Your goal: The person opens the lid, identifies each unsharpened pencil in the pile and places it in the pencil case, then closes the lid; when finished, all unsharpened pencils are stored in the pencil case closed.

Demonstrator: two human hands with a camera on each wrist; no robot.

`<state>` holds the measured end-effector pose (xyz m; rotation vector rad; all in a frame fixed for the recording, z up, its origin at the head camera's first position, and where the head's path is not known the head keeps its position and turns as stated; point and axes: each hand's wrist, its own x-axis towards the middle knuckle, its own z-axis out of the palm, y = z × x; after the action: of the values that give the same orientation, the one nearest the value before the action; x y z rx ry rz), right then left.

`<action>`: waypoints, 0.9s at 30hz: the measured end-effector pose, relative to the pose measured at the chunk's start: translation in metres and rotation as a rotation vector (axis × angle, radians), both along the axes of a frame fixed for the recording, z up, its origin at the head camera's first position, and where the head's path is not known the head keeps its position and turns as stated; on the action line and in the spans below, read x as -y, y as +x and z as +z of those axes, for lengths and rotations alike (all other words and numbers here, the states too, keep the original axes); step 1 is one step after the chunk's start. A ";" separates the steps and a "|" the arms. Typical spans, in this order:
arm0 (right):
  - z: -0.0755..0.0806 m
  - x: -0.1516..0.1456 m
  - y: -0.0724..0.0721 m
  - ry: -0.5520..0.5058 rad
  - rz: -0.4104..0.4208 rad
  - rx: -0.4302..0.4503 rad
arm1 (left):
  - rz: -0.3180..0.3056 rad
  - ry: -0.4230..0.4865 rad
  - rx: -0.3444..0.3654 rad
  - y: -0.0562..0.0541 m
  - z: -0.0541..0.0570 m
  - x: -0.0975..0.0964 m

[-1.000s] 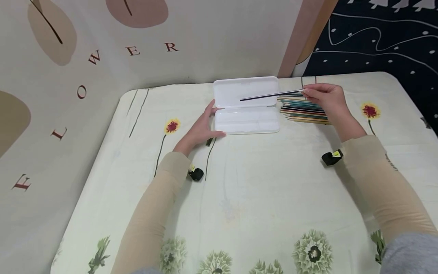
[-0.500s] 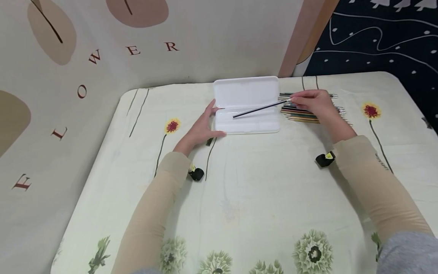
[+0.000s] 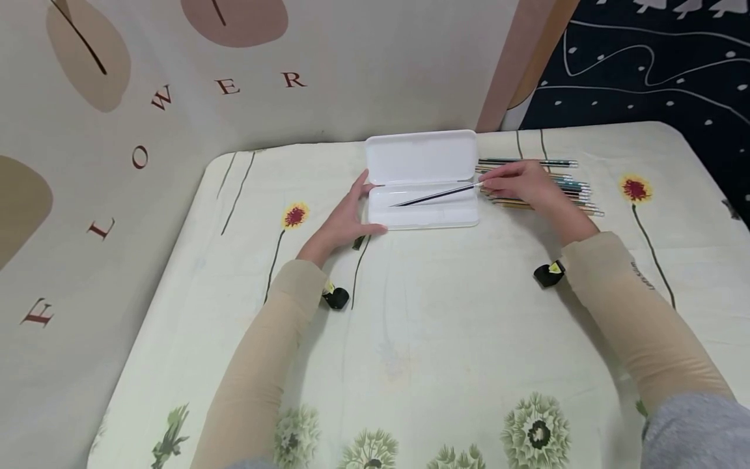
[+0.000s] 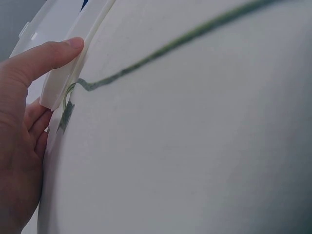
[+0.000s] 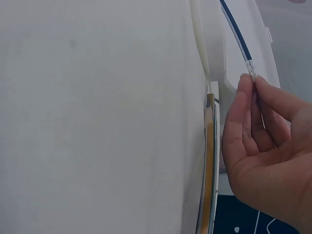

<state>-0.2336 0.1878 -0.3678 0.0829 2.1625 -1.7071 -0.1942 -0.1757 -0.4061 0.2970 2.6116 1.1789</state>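
A white plastic pencil case lies opened flat near the table's far edge, its lid folded back. At its left end my left hand holds it, the thumb on the front rim and the other fingers round the end. My right hand pinches the metal-tipped end of a dark blue and white striped pencil between thumb and fingertips. The pencil slants over the case's lower tray, its far end lowest. Under and beside the right hand lies a row of several pencils, partly hidden by that hand.
A flower-printed cloth covers the table. Behind it hangs a pale curtain with printed letters, and a dark patterned cloth is at the right. Black wrist cameras, such as the right one, sit low beside the sleeves.
My right hand has moved left and toward me, bringing the pencil from over the lid down to the lower tray. The left hand and the case have stayed in place.
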 end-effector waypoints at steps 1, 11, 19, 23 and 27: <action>0.000 0.001 0.000 0.022 0.016 -0.005 | 0.000 0.001 0.001 0.000 0.000 0.000; 0.000 0.005 0.002 0.154 0.107 -0.076 | 0.003 0.002 0.000 0.000 0.000 0.000; -0.001 0.007 0.001 0.286 0.168 -0.132 | 0.002 -0.002 -0.007 0.000 0.001 0.000; -0.001 0.006 0.001 0.253 0.157 -0.127 | -0.001 0.001 -0.007 -0.001 0.000 0.000; 0.001 0.004 0.001 0.215 0.126 -0.104 | -0.003 0.004 -0.010 -0.001 0.000 0.000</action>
<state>-0.2327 0.1834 -0.3668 -0.0847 2.3675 -1.4358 -0.1953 -0.1760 -0.4060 0.3084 2.6168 1.1851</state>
